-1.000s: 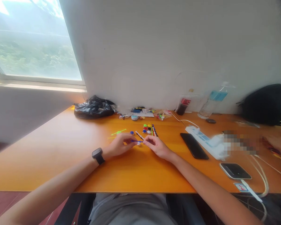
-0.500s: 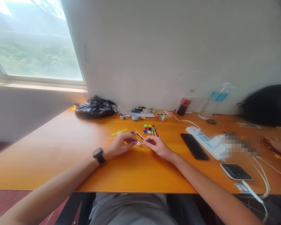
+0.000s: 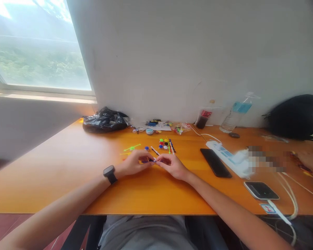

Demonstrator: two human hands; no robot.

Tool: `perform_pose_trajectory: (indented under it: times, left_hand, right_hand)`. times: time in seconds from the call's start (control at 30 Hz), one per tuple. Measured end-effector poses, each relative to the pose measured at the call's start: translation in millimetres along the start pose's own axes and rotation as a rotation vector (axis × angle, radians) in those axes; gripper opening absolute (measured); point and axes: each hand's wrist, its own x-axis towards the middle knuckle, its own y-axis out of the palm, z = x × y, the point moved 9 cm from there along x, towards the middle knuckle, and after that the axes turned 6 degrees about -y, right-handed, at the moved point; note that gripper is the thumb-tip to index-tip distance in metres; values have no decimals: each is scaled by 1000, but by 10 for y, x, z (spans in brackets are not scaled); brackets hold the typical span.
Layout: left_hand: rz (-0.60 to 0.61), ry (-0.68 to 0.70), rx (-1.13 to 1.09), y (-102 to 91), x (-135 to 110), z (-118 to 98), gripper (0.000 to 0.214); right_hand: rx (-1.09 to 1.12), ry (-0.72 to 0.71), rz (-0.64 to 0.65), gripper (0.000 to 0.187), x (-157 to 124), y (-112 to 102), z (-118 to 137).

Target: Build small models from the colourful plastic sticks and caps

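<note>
My left hand [image 3: 137, 162], a dark watch on its wrist, pinches a thin blue plastic piece [image 3: 147, 161] low over the table. The fingertips of my right hand [image 3: 173, 166] close on its other end, nearly meeting the left ones. My fingers partly hide the piece. Just beyond them lie a white-and-dark stick [image 3: 154, 151] and a blue disc [image 3: 146, 148]. A group of small coloured discs [image 3: 161, 143] stands farther back, with several thin sticks [image 3: 171, 146] beside it. Beyond my left hand lies a bright green stick with a disc on it [image 3: 131, 148].
A black plastic bag [image 3: 104, 119] sits by the wall, left of small bagged parts [image 3: 182, 129]. A cola bottle [image 3: 203, 119] and clear bottle [image 3: 227, 121] stand behind. To the right lie a black phone [image 3: 215, 163], power strip [image 3: 228, 158] and white-edged device [image 3: 261, 190] with cables.
My hands have drawn closer together, and their fingertips now almost touch around the blue piece. The white disc seen beneath it is now hidden. The view has shifted slightly.
</note>
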Motion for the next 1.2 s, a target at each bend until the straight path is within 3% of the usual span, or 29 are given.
perform_pose_trajectory:
  times: [0.53,0.7,1.0,1.2]
  left_hand:
    - [-36,-7,-44,-33,-10,1,26]
    - [-13,72,42,-14,-12,-16,21]
    - [-27,31,69,-29,7,-23,20]
    - [-72,5,118,-100,8,9,18]
  right_hand:
    - [-179,-55,-21,24,-39,-43,113]
    - [-200,-62,-17,28,-34,-60,137]
    - [-165,-77,-27,27,-25,-114,173]
    - [-140,-47,-150,24,-3,-294,99]
